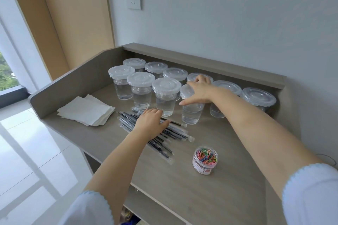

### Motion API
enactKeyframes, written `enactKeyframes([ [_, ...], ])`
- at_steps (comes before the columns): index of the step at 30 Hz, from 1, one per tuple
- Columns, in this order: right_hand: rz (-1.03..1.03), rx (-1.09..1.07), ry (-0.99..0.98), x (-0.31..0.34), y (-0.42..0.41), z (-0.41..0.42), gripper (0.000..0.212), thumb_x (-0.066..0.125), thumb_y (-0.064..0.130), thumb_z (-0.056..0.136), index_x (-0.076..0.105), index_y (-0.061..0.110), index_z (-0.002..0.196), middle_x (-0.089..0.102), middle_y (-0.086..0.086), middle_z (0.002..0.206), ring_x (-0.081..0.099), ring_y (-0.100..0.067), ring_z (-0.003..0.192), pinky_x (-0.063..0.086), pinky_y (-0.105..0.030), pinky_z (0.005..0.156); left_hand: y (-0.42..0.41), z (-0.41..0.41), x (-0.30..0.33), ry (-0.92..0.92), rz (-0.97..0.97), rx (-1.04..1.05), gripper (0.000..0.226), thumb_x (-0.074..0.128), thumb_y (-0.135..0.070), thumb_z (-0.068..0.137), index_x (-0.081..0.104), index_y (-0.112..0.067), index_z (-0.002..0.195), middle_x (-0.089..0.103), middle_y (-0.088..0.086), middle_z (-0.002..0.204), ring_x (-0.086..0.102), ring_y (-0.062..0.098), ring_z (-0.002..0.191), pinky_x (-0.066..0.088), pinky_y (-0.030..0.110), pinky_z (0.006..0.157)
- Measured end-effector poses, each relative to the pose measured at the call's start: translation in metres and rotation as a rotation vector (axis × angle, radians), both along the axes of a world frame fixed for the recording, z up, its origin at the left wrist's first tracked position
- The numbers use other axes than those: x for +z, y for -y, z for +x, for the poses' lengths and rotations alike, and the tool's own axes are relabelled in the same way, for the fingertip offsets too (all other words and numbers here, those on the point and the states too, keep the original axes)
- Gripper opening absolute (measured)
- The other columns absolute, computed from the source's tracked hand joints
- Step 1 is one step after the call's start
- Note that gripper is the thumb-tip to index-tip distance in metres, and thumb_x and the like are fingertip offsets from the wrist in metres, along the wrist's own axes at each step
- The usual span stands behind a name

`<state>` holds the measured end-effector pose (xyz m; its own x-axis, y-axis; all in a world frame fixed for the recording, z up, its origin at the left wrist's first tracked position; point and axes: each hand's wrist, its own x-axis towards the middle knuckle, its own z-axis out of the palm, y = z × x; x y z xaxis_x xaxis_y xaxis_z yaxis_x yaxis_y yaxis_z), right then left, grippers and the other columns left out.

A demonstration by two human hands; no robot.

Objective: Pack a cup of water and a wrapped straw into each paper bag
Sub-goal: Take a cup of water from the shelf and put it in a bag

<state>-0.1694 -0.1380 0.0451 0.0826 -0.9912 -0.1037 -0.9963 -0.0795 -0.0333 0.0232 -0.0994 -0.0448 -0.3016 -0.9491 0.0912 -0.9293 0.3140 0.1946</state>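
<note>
Tabletop (210, 179), a wood-grain laminate slab with raised side and back walls, carries everything here, and its hard, smooth face means any spilled water would run straight to the paper goods. Cups (140, 89) of thin clear plastic, tapered and partly filled with water, stand in a tight cluster at the far side, each capped with a frosted, ridged snap-on lid; they nearly touch, so lifting one carelessly could knock a neighbour over. The right hand (198, 90) is spread over the lid of one near cup (192, 109), fingers curving round the rim and thumb down its left side (whether it grips firmly yet I cannot tell), and squeezing such flexible walls or lifting by the lid alone might pop the lid and slop water. Napkins (86, 110), soft white and squared, lie stacked at the left, well placed to soak up a spill. Wrapped straws (164, 134), black rods in slippery clear sleeves, lie in a loose fan near the cups; the left hand (150, 120) rests flat on them with fingers fairly straight, pinching nothing, and could drag several along or roll some off the near edge. A small clear tub of coloured paper clips (205, 160) sits nearer, to the right. No paper bag shows in view.
</note>
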Motion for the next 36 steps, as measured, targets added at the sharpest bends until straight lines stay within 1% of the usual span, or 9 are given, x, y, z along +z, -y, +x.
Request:
enactKeyframes([
  [4, -0.013, -0.010, -0.006, -0.003, -0.003, 0.000, 0.104, 0.061, 0.071, 0.071, 0.015, 0.023, 0.151, 0.013, -0.006, 0.146, 0.004, -0.032, 0.139, 0.023, -0.053, 0.112, 0.000, 0.000, 0.001, 0.004, 0.002, 0.010, 0.054, 0.039, -0.050, 0.097, 0.049, -0.009, 0.131, 0.051, 0.005, 0.134, 0.042, 0.023, 0.127, 0.032, 0.032, 0.104],
  [8, 0.025, -0.038, -0.029, 0.001, -0.008, 0.002, 0.105, 0.062, 0.069, 0.072, 0.010, 0.023, 0.152, 0.009, -0.008, 0.151, 0.003, -0.036, 0.142, 0.022, -0.053, 0.112, -0.001, -0.001, 0.003, -0.003, -0.005, 0.016, 0.052, 0.039, -0.051, 0.097, 0.051, -0.009, 0.125, 0.054, 0.005, 0.129, 0.043, 0.023, 0.124, 0.033, 0.031, 0.101],
  [12, 0.067, -0.070, -0.020, 0.002, -0.015, 0.003, 0.106, 0.063, 0.066, 0.073, 0.005, 0.026, 0.152, 0.002, -0.009, 0.157, 0.015, -0.037, 0.142, 0.029, -0.052, 0.109, -0.005, -0.001, 0.004, 0.007, -0.018, 0.008, 0.054, 0.038, -0.051, 0.097, 0.051, -0.008, 0.127, 0.053, 0.006, 0.131, 0.043, 0.023, 0.126, 0.031, 0.031, 0.104],
  [18, 0.021, -0.101, 0.032, -0.001, -0.026, 0.007, 0.092, 0.060, 0.053, 0.077, 0.011, 0.026, 0.151, 0.018, -0.016, 0.152, 0.017, -0.039, 0.140, 0.031, -0.049, 0.105, -0.020, 0.002, 0.006, 0.025, -0.042, -0.007, 0.056, 0.038, -0.052, 0.097, 0.050, -0.009, 0.131, 0.052, 0.006, 0.134, 0.041, 0.022, 0.129, 0.028, 0.031, 0.107],
  [21, -0.017, -0.104, 0.045, 0.000, -0.036, 0.007, 0.087, 0.061, 0.051, 0.076, 0.021, 0.024, 0.149, 0.026, -0.015, 0.147, 0.026, -0.036, 0.136, 0.037, -0.045, 0.098, -0.028, 0.003, 0.013, 0.035, -0.061, -0.026, 0.054, 0.038, -0.051, 0.098, 0.050, -0.009, 0.130, 0.052, 0.006, 0.134, 0.041, 0.022, 0.129, 0.028, 0.031, 0.107],
  [24, -0.071, -0.080, 0.035, 0.007, -0.050, 0.006, 0.082, 0.062, 0.050, 0.073, 0.029, 0.026, 0.144, 0.035, -0.014, 0.143, 0.039, -0.034, 0.127, 0.042, -0.039, 0.087, -0.035, 0.003, 0.022, 0.047, -0.075, -0.033, 0.050, 0.039, -0.050, 0.098, 0.053, -0.008, 0.121, 0.055, 0.007, 0.127, 0.044, 0.024, 0.123, 0.028, 0.031, 0.105],
  [26, -0.118, -0.075, 0.036, 0.018, -0.061, 0.003, 0.079, 0.062, 0.051, 0.074, 0.031, 0.029, 0.143, 0.035, -0.014, 0.143, 0.038, -0.035, 0.127, 0.040, -0.040, 0.089, -0.040, -0.001, 0.030, 0.031, -0.085, -0.040, 0.051, 0.039, -0.050, 0.097, 0.053, -0.008, 0.122, 0.056, 0.008, 0.125, 0.045, 0.026, 0.121, 0.030, 0.033, 0.104],
  [31, -0.240, -0.117, 0.085, 0.065, -0.104, -0.014, 0.080, 0.062, 0.051, 0.079, 0.025, 0.029, 0.147, 0.033, -0.014, 0.142, 0.036, -0.034, 0.129, 0.037, -0.038, 0.090, -0.054, -0.027, 0.057, -0.050, -0.123, -0.110, 0.054, 0.040, -0.051, 0.097, 0.051, -0.006, 0.125, 0.055, 0.011, 0.125, 0.048, 0.028, 0.118, 0.039, 0.036, 0.090],
  [36, -0.347, -0.217, 0.068, 0.093, -0.157, -0.044, 0.078, 0.063, 0.051, 0.078, 0.029, 0.028, 0.144, 0.036, -0.012, 0.139, 0.037, -0.032, 0.127, 0.038, -0.039, 0.093, -0.081, -0.081, 0.079, -0.132, -0.157, -0.250, 0.055, 0.040, -0.051, 0.097, 0.052, -0.004, 0.124, 0.057, 0.011, 0.123, 0.051, 0.029, 0.114, 0.038, 0.035, 0.082],
])
